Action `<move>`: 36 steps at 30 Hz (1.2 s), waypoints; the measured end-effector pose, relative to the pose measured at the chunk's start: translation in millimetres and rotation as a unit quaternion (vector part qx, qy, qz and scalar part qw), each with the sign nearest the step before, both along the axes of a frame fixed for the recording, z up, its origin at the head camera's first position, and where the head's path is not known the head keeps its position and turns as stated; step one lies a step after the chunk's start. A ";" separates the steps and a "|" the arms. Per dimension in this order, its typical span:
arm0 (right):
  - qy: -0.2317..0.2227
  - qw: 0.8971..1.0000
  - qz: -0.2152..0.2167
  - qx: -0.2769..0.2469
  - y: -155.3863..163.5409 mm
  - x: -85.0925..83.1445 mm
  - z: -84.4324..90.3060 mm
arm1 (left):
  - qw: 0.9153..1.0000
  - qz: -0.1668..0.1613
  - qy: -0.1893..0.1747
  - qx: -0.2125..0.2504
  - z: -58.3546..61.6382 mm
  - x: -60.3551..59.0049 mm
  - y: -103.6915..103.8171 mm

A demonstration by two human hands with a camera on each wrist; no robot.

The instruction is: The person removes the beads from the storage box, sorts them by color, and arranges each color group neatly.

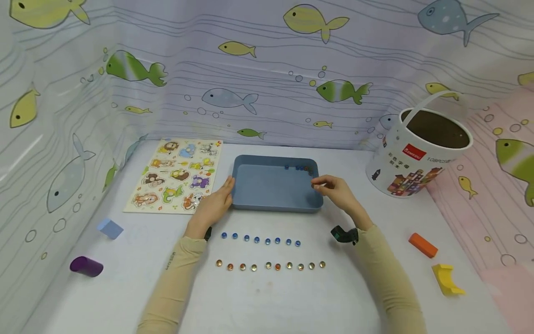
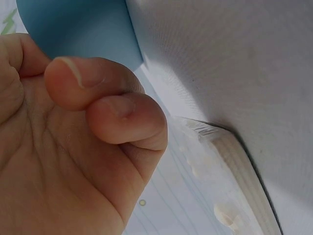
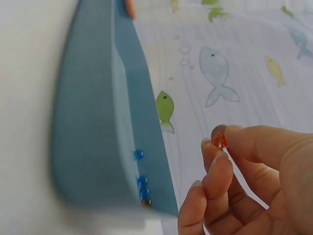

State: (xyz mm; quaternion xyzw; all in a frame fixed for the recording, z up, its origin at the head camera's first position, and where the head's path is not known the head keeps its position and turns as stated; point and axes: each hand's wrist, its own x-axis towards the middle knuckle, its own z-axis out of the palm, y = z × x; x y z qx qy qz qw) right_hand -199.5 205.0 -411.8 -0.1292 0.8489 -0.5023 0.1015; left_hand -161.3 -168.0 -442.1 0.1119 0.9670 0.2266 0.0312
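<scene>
A shallow blue-grey tray (image 1: 271, 207) lies on the table with a few blue and reddish glass beads (image 1: 299, 168) along its far right corner. My left hand (image 1: 214, 202) rests against the tray's left side; the left wrist view shows its fingers (image 2: 127, 120) loosely bent. My right hand (image 1: 337, 191) is at the tray's right edge and pinches an orange-red glass bead (image 3: 220, 139) between thumb and fingertips. In front of the tray lie a row of blue glass beads (image 1: 256, 240) and, nearer, a row of amber and orange ones (image 1: 277, 267).
An animal puzzle board (image 1: 177, 174) lies left of the tray. A white bucket (image 1: 379, 160) stands at the back right. Blocks lie at the sides: light blue (image 1: 110, 228) and purple (image 1: 86, 266) on the left, orange (image 1: 423, 245) and yellow (image 1: 446, 280) on the right. A fish-print curtain (image 1: 267, 69) hangs behind.
</scene>
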 end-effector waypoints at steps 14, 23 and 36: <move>-0.028 0.999 -0.006 0.017 49.9 103.5 -43.2 | 1.000 -0.002 -0.004 -0.001 1.3 -0.6 0.0; -0.020 0.998 0.045 0.030 60.7 141.6 -54.3 | 1.000 -0.003 -0.004 0.001 0.6 -1.2 0.0; -0.007 0.993 0.112 0.046 62.3 140.9 -50.7 | 1.000 -0.003 -0.012 0.004 2.5 -0.2 -1.0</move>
